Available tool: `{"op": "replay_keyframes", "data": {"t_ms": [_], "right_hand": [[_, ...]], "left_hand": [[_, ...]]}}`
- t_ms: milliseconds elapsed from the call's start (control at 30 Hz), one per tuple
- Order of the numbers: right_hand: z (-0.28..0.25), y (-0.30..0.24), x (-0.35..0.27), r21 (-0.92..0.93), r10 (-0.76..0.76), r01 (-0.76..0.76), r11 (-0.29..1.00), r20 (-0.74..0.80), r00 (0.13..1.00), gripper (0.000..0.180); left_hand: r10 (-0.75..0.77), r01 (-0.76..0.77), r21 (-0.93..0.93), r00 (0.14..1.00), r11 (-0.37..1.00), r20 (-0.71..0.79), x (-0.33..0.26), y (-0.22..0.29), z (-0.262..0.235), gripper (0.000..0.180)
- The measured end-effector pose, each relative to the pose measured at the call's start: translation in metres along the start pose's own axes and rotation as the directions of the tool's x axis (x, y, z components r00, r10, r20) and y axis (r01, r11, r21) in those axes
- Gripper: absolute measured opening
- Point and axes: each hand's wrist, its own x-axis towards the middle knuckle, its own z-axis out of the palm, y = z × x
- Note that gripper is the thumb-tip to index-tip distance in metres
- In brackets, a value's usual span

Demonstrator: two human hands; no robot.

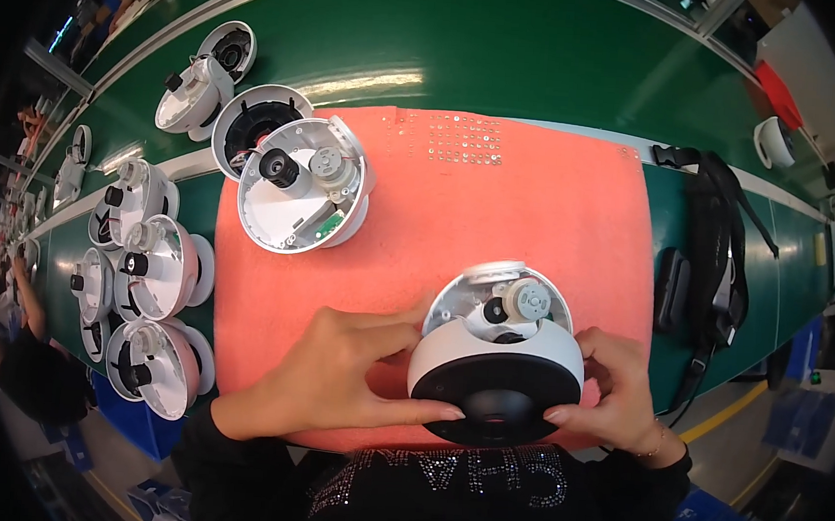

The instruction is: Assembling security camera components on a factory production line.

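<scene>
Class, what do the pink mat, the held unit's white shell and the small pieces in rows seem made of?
Pink mat: probably cloth; dull, slightly fuzzy surface.
White shell: likely moulded plastic; smooth, satin, evenly curved.
Small pieces: apparently metal; shiny, with bright glints.

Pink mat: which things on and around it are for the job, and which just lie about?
For the job, it seems:
round gadget, held by the left hand and right hand
second gadget
small metal bits in rows
pink mat

Probably just lying about:
black strap
black case
</scene>
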Motion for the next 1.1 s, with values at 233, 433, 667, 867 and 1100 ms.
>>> {"op": "replay_keyframes", "data": {"t_ms": [233,433,667,867,1100], "right_hand": [[-0.013,-0.016,0.030,-0.149,0.111,-0.123,0.981,-0.089,0.990,0.023],[-0.022,-0.005,0.048,-0.509,-0.078,0.075,0.858,0.015,0.997,0.037],[-0.028,0.001,0.053,-0.643,-0.169,0.191,0.742,0.097,0.981,0.039],[-0.018,-0.016,0.041,-0.772,-0.249,0.123,0.624,-0.047,0.967,0.031],[0.000,-0.034,0.031,-0.588,-0.421,0.500,0.636,0.278,0.863,0.036]], "left_hand": [[-0.026,0.018,0.325,0.999,0.945,0.021,0.011,0.004,-0.002,0.045],[-0.163,0.123,0.426,0.985,0.897,0.059,0.017,0.010,-0.002,0.048],[-0.211,0.126,0.520,0.972,0.845,0.108,0.021,0.011,0.000,0.044],[-0.133,0.109,0.411,0.991,0.905,0.030,0.021,0.004,0.002,0.048],[-0.103,0.083,0.464,0.995,0.882,0.018,0.021,0.005,0.002,0.050]]}}
